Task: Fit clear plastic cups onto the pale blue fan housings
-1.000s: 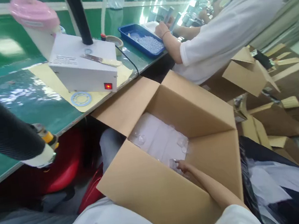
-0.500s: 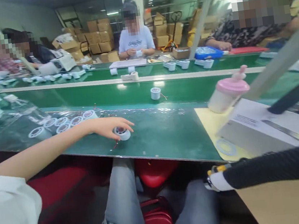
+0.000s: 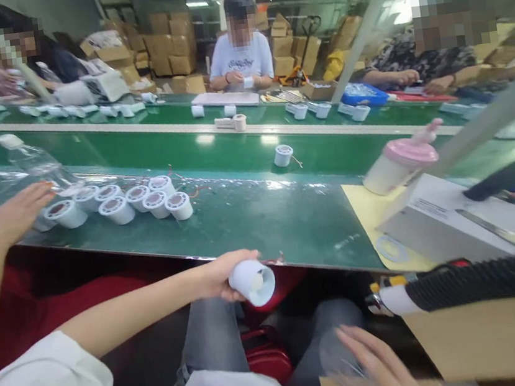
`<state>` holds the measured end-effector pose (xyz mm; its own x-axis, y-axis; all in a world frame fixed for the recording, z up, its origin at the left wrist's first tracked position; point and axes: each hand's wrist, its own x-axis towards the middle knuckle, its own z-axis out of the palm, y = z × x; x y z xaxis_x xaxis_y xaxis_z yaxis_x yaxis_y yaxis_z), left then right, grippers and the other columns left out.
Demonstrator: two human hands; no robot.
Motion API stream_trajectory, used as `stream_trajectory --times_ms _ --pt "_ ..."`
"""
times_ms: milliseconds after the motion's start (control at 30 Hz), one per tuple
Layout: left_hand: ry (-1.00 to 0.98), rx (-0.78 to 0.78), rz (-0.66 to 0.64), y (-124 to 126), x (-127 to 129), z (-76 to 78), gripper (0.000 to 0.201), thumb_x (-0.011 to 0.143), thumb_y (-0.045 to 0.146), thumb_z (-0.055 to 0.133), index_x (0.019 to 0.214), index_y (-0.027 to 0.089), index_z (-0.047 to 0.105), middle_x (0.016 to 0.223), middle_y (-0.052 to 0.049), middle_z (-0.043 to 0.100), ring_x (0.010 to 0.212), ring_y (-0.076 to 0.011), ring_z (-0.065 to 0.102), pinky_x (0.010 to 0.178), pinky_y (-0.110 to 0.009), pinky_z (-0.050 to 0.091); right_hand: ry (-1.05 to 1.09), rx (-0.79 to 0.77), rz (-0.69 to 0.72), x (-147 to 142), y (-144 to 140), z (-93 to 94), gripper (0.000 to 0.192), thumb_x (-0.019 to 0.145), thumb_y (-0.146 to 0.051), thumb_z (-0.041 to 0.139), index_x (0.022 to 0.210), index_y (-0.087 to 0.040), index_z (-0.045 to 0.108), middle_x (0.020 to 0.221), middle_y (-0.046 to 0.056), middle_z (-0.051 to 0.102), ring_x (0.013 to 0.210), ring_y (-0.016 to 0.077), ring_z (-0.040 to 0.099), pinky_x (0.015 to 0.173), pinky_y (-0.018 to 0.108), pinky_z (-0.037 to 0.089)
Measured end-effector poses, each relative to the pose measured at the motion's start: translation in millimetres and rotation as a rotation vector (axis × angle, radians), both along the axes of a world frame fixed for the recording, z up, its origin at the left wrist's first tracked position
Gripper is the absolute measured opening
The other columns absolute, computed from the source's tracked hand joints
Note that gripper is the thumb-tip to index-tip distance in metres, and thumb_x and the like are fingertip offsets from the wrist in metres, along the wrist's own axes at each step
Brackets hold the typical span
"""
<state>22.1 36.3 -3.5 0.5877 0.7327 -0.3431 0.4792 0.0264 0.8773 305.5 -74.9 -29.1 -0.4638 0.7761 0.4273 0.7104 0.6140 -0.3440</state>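
My left hand (image 3: 230,274) is closed around a white cylindrical plastic housing (image 3: 252,283) just over the front edge of the bench. The housing is tilted, its hollow open end toward me; a thin reddish wire shows behind it. Low on the right, my right hand (image 3: 376,360) is smeared by motion over my lap and cardboard. A see-through, rounded thing (image 3: 340,352) blurs beside its fingers; I cannot tell whether it is gripped. Several similar white housings (image 3: 117,210) stand grouped on the left of the green bench (image 3: 261,224).
Another person's hand (image 3: 29,208) reaches in from the left near a clear bottle (image 3: 37,160). One housing (image 3: 283,155) sits on the green conveyor (image 3: 347,160). A pink-lidded cup (image 3: 397,163), a grey-white box (image 3: 462,218) and a black hose (image 3: 484,278) stand right. Co-workers sit opposite.
My left hand has lifted the housing from the bench and brought it toward me, turning it on its side. My right hand has come into view, as has another person's hand at left.
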Motion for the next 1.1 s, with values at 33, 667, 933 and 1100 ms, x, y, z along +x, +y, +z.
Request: stream_trajectory --times_ms 33,667,933,1100 --pt "-0.048 -0.085 -0.044 -8.8 11.6 -4.8 0.062 0.090 0.057 0.012 0.091 0.012 0.055 0.063 -0.003 0.056 0.042 -0.0120 0.048 0.038 -0.024 0.038 -0.038 0.042 -0.009 -6.6 -3.7 5.6 0.039 0.088 -0.033 0.051 0.126 -0.025 0.053 0.115 0.010 0.059 0.096 0.0220 0.061 0.073 0.031 0.056" --pt "-0.221 0.311 -0.062 -40.2 49.8 -9.1 0.064 0.062 0.044 0.079 0.119 0.026 0.056 0.104 -0.004 0.055 0.095 -0.0198 0.057 0.086 -0.035 0.047 0.484 -0.592 -0.228 -39.4 10.7 30.1 0.019 0.086 -0.025 0.053 0.077 -0.019 0.068 0.107 0.010 0.061 0.098 0.0205 0.062 0.083 0.030 0.049" --pt "-0.201 0.357 -0.247 -37.1 50.5 -18.5 0.065 0.063 0.038 0.079 0.123 0.028 0.057 0.131 -0.010 0.048 0.121 -0.0287 0.048 0.103 -0.045 0.039 0.719 -0.705 -0.348 -33.4 10.9 32.4 0.016 0.071 -0.022 0.064 0.056 -0.018 0.065 0.092 0.010 0.066 0.084 0.0218 0.065 0.061 0.028 0.053" --pt "-0.373 0.052 -0.150 -48.2 58.2 -21.3 0.064 0.068 0.027 0.076 0.127 0.027 0.051 0.130 -0.008 0.054 0.113 -0.0245 0.056 0.092 -0.038 0.049 0.920 -0.798 -0.332 -23.0 14.6 28.3 0.015 0.071 -0.025 0.068 0.057 -0.020 0.068 0.095 0.008 0.070 0.093 0.0244 0.066 0.078 0.035 0.055"
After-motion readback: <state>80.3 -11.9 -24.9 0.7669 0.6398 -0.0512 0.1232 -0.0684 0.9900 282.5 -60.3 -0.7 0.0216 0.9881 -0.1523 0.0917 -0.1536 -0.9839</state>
